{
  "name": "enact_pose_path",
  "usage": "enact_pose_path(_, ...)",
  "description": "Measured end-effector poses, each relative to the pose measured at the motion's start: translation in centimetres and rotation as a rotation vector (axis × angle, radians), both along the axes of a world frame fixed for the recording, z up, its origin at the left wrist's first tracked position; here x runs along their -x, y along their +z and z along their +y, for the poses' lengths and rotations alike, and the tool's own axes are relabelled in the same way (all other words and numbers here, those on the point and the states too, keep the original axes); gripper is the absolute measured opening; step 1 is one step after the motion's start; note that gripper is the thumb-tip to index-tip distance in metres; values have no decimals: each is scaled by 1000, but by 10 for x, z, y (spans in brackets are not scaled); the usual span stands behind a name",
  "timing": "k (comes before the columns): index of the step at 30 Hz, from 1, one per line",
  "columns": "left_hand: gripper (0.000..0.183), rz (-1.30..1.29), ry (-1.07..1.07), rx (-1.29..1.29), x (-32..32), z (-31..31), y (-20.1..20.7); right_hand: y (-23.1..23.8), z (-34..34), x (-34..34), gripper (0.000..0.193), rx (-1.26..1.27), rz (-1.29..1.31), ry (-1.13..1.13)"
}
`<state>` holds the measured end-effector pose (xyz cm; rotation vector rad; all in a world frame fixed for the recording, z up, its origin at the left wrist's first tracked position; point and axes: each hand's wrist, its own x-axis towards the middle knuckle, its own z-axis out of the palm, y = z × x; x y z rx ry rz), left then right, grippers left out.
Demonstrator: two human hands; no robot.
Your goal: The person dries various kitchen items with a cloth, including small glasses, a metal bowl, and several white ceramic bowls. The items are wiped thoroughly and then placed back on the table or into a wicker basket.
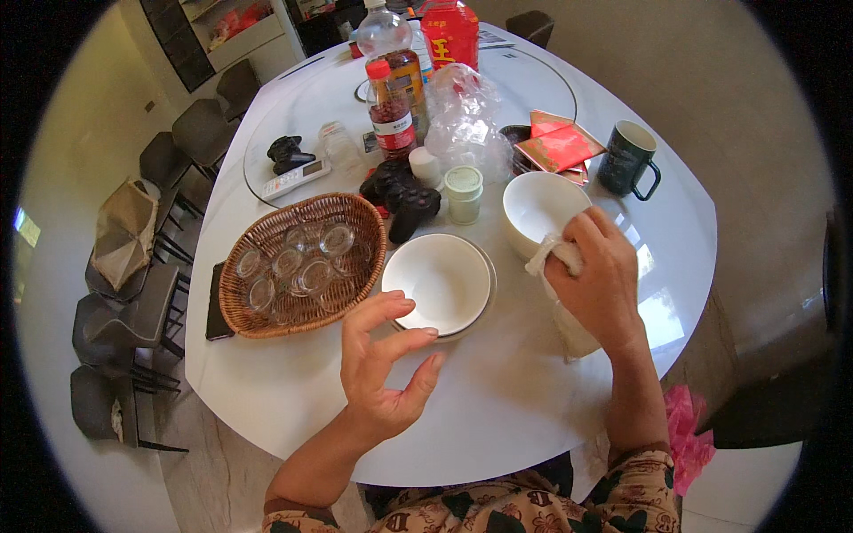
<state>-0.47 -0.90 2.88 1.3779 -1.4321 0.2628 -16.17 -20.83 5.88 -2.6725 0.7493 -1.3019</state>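
Observation:
My left hand (382, 373) is open, its fingers curved and apart, at the near left rim of a white bowl (442, 280). Whether a fingertip touches that rim I cannot tell. The bowl seems to sit in a stack, as a second rim shows around it. My right hand (602, 280) is closed on a pale cloth (576, 336), bunched at the top and hanging down toward the table. Just beyond the cloth stands another white bowl (540, 209), upright, its near right rim partly hidden by my right hand.
A wicker basket (233, 306) of small glass cups stands left, beside a dark phone (216, 306). Farther back are a game controller (413, 200), a green-lidded jar (463, 195), a red-capped bottle (391, 120), clear plastic (466, 124), red packets (560, 147) and a dark mug (626, 160).

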Motion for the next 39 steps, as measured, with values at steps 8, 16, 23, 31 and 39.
enact_pose_path(8,23,-17,-41,-30,1,2,2,-17,-2,-5,16,-158,277,-53)
enact_pose_path(16,24,12,-76,-21,1,3,4,-13,-3,-5,13,-128,121,-39)
enact_pose_path(23,24,44,-95,-41,2,4,3,-10,-4,-4,15,-139,70,-39)
enact_pose_path(31,21,47,-93,-56,1,3,4,-9,-3,-2,24,-67,45,-9)
enact_pose_path(39,22,52,-95,-68,1,2,5,-3,1,-2,27,-142,96,3)
